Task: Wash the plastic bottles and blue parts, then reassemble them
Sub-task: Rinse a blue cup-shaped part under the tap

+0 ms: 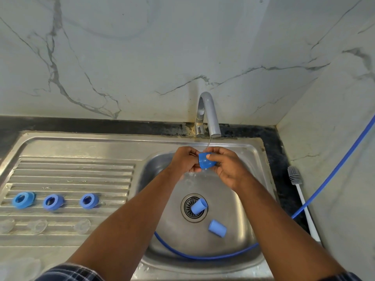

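Observation:
Over the steel sink basin (239, 179), both hands hold a blue cap (205, 162) under a thin stream from the tap (209, 114). My left hand (185, 160) grips it from the left; my right hand (227, 165) pinches it from the right with the thumb on top. Two more blue caps lie in the basin, one on the drain (198, 206) and one to its right (217, 228). Three blue rings (24, 200) (53, 202) (88, 200) sit in a row on the ribbed drainboard. In front of them lie three clear teats (6, 225) (38, 226) (82, 226).
A blue hose (203, 256) curves through the front of the basin and runs up the right wall. A grey bottle brush with a white handle (300, 195) lies on the dark counter right of the sink. Marble walls close off the back and right.

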